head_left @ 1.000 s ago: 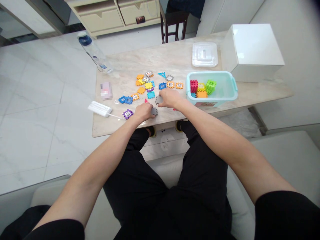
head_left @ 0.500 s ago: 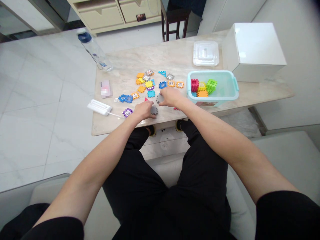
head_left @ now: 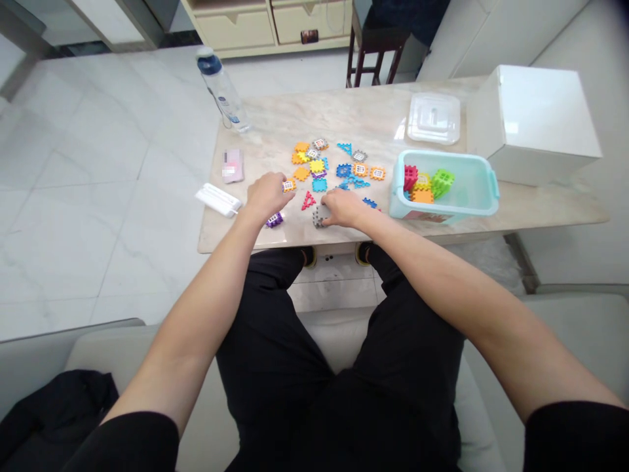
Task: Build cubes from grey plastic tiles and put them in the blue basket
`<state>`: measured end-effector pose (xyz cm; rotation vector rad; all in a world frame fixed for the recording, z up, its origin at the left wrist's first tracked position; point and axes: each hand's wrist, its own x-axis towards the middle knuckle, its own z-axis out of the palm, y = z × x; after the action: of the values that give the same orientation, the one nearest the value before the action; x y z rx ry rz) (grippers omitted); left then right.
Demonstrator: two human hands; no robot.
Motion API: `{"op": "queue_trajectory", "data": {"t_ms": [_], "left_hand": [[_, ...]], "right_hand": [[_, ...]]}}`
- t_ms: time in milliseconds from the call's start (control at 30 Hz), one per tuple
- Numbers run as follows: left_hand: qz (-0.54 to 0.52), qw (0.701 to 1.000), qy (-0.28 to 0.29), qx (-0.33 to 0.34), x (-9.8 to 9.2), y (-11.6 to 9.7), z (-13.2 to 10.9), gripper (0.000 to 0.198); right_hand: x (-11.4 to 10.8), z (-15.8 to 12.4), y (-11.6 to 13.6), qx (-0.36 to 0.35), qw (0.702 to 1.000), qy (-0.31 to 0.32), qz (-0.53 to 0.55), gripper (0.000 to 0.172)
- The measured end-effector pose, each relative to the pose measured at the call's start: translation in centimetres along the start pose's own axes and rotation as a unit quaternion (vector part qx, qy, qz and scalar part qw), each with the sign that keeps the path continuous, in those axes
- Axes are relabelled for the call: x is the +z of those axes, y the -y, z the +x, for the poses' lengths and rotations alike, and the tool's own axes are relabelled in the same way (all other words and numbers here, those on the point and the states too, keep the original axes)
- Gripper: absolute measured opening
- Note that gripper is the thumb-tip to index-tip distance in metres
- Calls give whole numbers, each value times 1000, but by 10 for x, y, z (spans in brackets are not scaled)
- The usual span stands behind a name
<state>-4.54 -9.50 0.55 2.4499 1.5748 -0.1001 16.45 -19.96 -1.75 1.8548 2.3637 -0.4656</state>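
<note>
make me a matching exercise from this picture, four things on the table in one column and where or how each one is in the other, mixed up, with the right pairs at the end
Things:
1. gray piece
2. light-blue tub
3. clear lid
4. water bottle

Places and states:
A. flat on the table, beyond the tub
B. near the far left corner, topped with blue
C. at the fingertips of the right hand
D. holding red, yellow, orange and green pieces

Right pairs: 1-C, 2-D, 3-A, 4-B

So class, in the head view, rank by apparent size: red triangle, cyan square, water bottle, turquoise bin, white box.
1. White box
2. Turquoise bin
3. Water bottle
Red triangle and cyan square: smallest, too alike to rank.
</note>
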Motion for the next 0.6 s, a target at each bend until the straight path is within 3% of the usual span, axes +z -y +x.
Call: {"op": "queue_trajectory", "data": {"t_ms": [200,600], "left_hand": [[-4,1000,2,20,3,-4,-4,47],[-39,999,3,4,1,2,-7,44]], "right_hand": [[7,15,19,18,999,19,-23,47],[13,14,21,34,998,28,-33,50]]}}
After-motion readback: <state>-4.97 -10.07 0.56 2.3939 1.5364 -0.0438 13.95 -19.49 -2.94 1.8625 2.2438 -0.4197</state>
